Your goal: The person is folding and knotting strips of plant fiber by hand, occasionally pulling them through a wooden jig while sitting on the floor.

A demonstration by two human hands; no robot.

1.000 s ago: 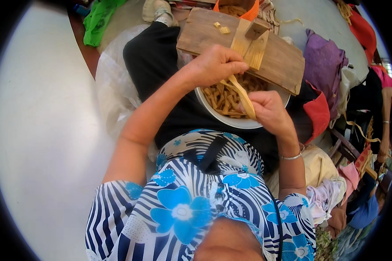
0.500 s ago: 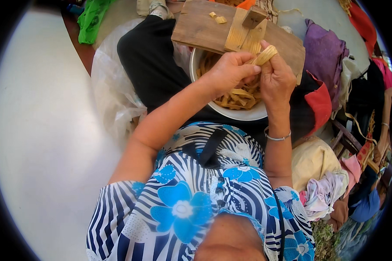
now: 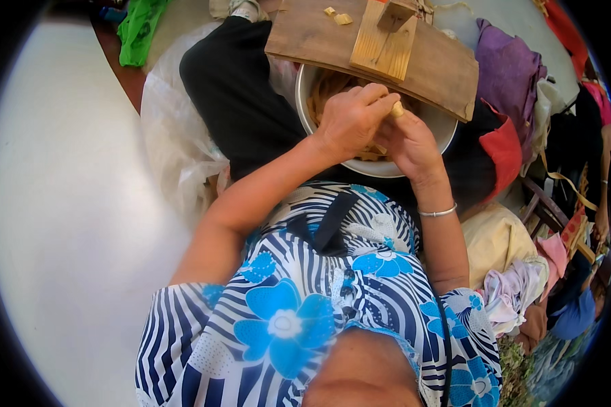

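Note:
My left hand [image 3: 354,121] and my right hand [image 3: 414,146] meet over a metal basin [image 3: 448,136]. Between their fingertips they pinch a pale yellow, flat strip [image 3: 396,108]; only a small folded end of it shows, the rest being hidden by the fingers. Both hands are closed. More brownish-yellow strips [image 3: 372,156] lie in the basin, partly covered by my hands. A brown wooden board [image 3: 441,71] rests across the basin's far side. A lighter wood block [image 3: 380,51] with a small upright piece is mounted on it.
Two small yellow pieces [image 3: 343,19] lie on the board. Left of my black-trousered leg [image 3: 234,81] is clear plastic sheeting [image 3: 176,129]. A purple cloth [image 3: 506,68], a red cloth [image 3: 501,152] and a beige bundle [image 3: 492,237] lie on the right. Another person's arm [image 3: 603,183] shows at the far right.
Both hands have moved down and nearer to me, away from the board's block. The strip, seen as a wide loop before, now shows only a small end.

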